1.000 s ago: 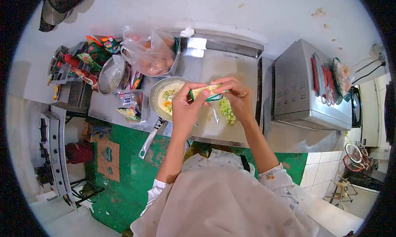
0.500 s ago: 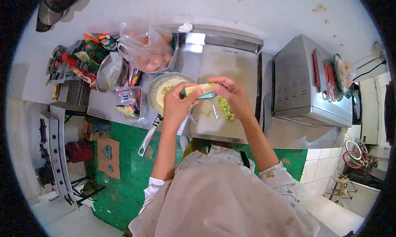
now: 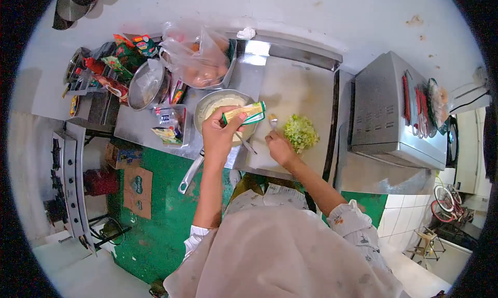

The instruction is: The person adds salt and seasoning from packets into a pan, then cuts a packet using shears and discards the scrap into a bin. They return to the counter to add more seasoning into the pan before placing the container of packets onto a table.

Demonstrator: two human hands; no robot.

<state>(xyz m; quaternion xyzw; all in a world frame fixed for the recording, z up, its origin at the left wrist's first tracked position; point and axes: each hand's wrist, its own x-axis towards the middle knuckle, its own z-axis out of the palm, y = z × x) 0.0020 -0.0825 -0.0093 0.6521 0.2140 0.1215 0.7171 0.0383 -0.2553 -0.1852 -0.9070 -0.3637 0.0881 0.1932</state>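
My left hand (image 3: pixel 218 135) is raised over a saucepan, closed on a small yellow and green box (image 3: pixel 245 113). The saucepan (image 3: pixel 198 116) holds a pale creamy mixture, partly hidden by that hand. A metal utensil handle (image 3: pixel 248 145) sticks out over the pan's near rim. On the white cutting board (image 3: pixel 290 85), my right hand (image 3: pixel 280 149) grips the handle of a small spoon (image 3: pixel 273 123), whose bowl points away from me. Right beside that hand lies a heap of chopped green vegetable (image 3: pixel 301 133).
Behind the pan stands a container with a plastic bag of eggs (image 3: pixel 205 65). A metal bowl (image 3: pixel 148 85), a small tray of packets (image 3: pixel 171 124) and sauce packs are at the left. A steel oven-like appliance (image 3: pixel 386 111) with red-handled tools on top stands at the right.
My right hand has left the box and moved down to the board, taking hold of the spoon. My left hand still holds the box, now turned upward. The view has shifted slightly.
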